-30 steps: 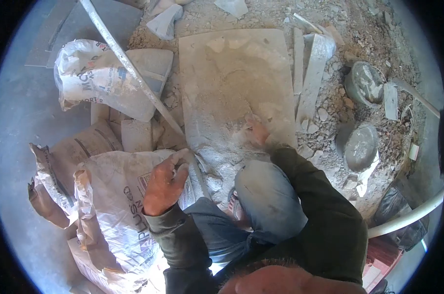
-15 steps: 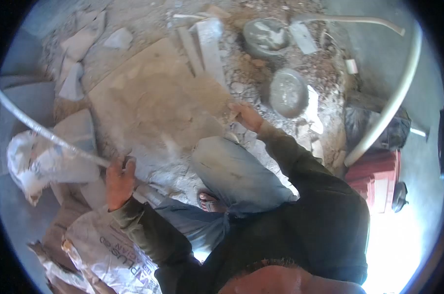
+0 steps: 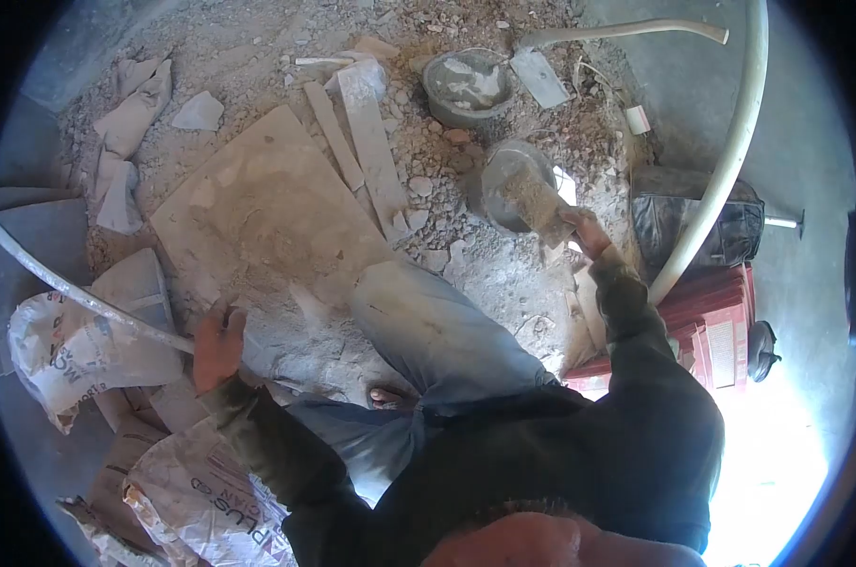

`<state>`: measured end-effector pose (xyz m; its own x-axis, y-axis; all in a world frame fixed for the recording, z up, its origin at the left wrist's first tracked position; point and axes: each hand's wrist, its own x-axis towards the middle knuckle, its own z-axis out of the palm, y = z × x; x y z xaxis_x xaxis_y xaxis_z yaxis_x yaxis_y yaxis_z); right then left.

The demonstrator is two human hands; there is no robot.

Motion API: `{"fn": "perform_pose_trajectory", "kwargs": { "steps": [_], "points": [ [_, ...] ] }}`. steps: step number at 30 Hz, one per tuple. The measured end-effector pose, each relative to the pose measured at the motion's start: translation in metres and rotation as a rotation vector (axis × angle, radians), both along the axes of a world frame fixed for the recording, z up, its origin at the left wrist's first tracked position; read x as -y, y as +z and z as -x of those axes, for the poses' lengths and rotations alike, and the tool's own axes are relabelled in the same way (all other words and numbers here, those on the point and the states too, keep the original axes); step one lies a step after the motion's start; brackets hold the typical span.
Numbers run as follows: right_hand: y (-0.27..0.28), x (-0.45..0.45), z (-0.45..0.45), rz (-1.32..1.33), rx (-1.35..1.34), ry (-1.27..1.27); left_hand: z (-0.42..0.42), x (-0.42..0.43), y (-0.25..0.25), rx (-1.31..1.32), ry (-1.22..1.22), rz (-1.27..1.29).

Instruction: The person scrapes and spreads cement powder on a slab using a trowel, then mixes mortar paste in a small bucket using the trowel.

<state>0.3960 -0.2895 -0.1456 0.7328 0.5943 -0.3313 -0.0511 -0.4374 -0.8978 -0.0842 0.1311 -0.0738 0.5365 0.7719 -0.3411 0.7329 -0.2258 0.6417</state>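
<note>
My right hand (image 3: 587, 232) grips one end of a flat, dusty, tan piece (image 3: 534, 200), whose other end lies over the round grey bowl (image 3: 505, 180). Whether the piece touches the bowl, I cannot tell. My left hand (image 3: 220, 342) is beside the lower end of a long whitish pole (image 3: 88, 300), with thumb and fingers apart and nothing visible between them. Between the hands, a large square board (image 3: 258, 203) covered with powder lies on the rubble, close to my bent knee.
A second bowl (image 3: 466, 85) with whitish residue stands farther up, near a wooden handle (image 3: 626, 30). Long strips (image 3: 373, 142) lie beside the board. Paper sacks (image 3: 206, 491) are at lower left. On the right are a thick pale pole (image 3: 730, 161), a black bag (image 3: 697, 222) and red boxes (image 3: 716, 326).
The view has turned toward the right. My right hand has moved from the board to the bowl, and the flat piece now shows clearly in it. My left hand stays near the pole's end.
</note>
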Motion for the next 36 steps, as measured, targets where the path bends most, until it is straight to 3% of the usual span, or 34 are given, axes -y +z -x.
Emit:
{"fn": "perform_pose_trajectory", "kwargs": {
  "steps": [2,8,11,14,18,20,21,22,24,26,27,28,31,32,34,36],
  "points": [
    [-0.031,-0.001,-0.034,0.012,-0.301,-0.144,0.005,-0.003,-0.011,-0.014,0.005,-0.020],
    [-0.025,-0.025,-0.048,0.216,-0.122,-0.082,0.011,0.002,0.002,0.081,0.044,0.067],
    [-0.049,-0.026,-0.069,0.216,0.080,-0.036,0.016,-0.003,-0.006,0.005,0.009,0.022],
    [-0.028,-0.045,-0.055,0.353,0.672,0.165,0.012,-0.002,-0.004,-0.002,0.018,0.023],
    [-0.014,-0.036,-0.047,0.459,0.886,0.249,0.015,-0.004,-0.017,0.006,-0.024,-0.145],
    [-0.001,-0.023,-0.033,0.456,1.014,0.121,0.027,-0.002,-0.031,0.008,-0.029,-0.345],
    [0.010,-0.020,-0.019,0.498,1.108,0.043,0.025,-0.003,-0.017,-0.014,-0.023,-0.275],
    [0.002,-0.018,-0.017,0.118,1.071,-0.017,0.020,-0.004,-0.004,-0.036,-0.009,-0.203],
    [0.019,-0.027,0.000,0.090,0.753,-0.087,0.031,0.003,-0.020,-0.006,0.118,-0.476],
    [0.040,-0.069,0.035,-0.161,0.213,-0.109,0.036,-0.010,-0.030,0.083,0.074,-0.783],
    [0.030,-0.074,0.031,-0.017,0.172,-0.007,0.034,-0.015,-0.018,0.111,0.178,-0.576],
    [0.015,-0.089,0.038,0.056,0.325,0.162,0.028,-0.018,-0.002,0.152,0.278,-0.372],
    [-0.031,-0.154,0.078,0.049,0.615,0.593,0.023,-0.016,0.006,0.308,0.468,-0.509],
    [-0.044,-0.184,0.099,-0.096,0.576,0.683,0.023,-0.011,0.012,0.311,0.504,-0.481],
    [-0.102,-0.215,0.128,-0.023,0.244,0.786,0.023,-0.003,0.028,0.324,0.576,-0.431],
    [-0.113,-0.254,0.169,0.092,0.322,1.135,0.023,0.007,0.038,0.357,0.621,-0.411]
  ]
}}
